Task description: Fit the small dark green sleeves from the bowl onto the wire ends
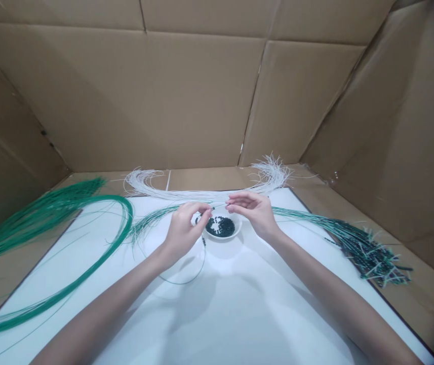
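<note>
My left hand (186, 228), thumb and forefinger pinched together, grips a thin green cord. Several dark beads sit on that cord at the fingertips. The cord (182, 283) loops down below the hand onto the table, with more dark beads near its upper bend. Opposite, my right hand (252, 210) pinches the cord's other stretch, which spans the small gap between both hands; a tiny dark spot at its fingertips may be a bead. Just beneath the hands stands a white bowl (222, 238) holding loose dark beads (225, 226).
A large green cord bundle (129, 213) curves along the left. White cords (201, 194) lie across the back. Behind the hands runs another green bundle, its beaded ends (376, 253) heaped at the right edge of the white table (224, 314). Cardboard walls (201, 101) enclose the back and sides.
</note>
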`<state>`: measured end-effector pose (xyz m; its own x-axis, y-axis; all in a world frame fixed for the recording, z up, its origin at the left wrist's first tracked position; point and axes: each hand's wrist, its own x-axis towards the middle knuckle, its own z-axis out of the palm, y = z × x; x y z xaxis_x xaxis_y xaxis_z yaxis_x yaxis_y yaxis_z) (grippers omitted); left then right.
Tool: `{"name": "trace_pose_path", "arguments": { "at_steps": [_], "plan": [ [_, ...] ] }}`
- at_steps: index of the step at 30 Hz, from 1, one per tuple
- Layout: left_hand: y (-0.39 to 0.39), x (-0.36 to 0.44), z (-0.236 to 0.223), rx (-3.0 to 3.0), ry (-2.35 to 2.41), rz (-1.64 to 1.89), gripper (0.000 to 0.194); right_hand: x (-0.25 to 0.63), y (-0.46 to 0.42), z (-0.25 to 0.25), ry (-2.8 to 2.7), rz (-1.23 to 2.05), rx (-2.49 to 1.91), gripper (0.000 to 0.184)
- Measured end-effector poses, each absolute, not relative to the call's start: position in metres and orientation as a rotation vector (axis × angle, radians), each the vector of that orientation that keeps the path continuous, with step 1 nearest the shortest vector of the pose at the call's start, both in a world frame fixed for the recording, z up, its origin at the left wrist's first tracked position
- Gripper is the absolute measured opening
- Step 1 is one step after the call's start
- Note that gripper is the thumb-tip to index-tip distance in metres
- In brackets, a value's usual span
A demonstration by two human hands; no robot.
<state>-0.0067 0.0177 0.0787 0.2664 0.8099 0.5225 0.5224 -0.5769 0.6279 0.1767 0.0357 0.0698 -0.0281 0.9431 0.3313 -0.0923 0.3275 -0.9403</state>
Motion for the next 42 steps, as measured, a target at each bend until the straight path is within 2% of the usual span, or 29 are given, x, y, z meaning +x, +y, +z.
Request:
{"name": "trace_pose_path", "arguments": {
  "at_steps": [13, 24, 37, 42],
  "plan": [
    [0.018, -0.006, 0.076, 2.278, 1.276, 1.177, 0.012, 0.178, 0.032, 0.068, -1.498, 0.775, -0.893, 0.021],
    [0.018, -0.006, 0.074, 2.425, 1.283, 1.193, 0.011, 0.179, 0.029, 0.066, -1.791, 0.154, -0.893, 0.010],
    [0.022, -0.007, 0.070, 2.481, 1.284, 1.231, 0.010, 0.179, 0.029, 0.066, -1.866, 0.037, -0.864, 0.011],
    [0.022, -0.006, 0.068, 2.573, 1.282, 1.279, 0.009, 0.181, 0.030, 0.064, -1.993, -0.160, -0.851, 0.014]
  ]
}}
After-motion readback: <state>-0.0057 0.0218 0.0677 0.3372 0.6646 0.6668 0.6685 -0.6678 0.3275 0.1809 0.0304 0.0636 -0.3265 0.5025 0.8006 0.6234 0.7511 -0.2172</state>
